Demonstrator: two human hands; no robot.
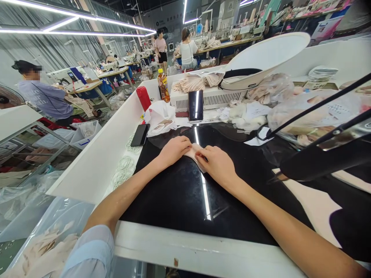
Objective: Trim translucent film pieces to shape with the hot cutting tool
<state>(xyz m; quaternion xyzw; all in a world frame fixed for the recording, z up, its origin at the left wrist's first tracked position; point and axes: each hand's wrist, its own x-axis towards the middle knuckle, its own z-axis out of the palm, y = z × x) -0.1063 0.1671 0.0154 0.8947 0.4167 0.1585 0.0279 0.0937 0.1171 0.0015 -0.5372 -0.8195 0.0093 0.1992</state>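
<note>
A small beige fabric piece (196, 148) lies on the glossy black work surface (165, 200), between my two hands. My left hand (174, 150) has its fingers curled together on the upper left end of the piece. From the right, my right hand (218, 164) pinches the near edge between thumb and fingers. Parts of the fabric are hidden beneath the fingers of both hands. A larger cut beige fabric piece (313, 204) rests farther right on the black surface.
Left lie a phone (139, 135) and coiled cords (125, 164). At the back stand a dark upright box (196, 105), a red object (143, 97) and a bottle (164, 85). A black lamp arm (321, 148) crosses the right side. Several people sit or stand beyond.
</note>
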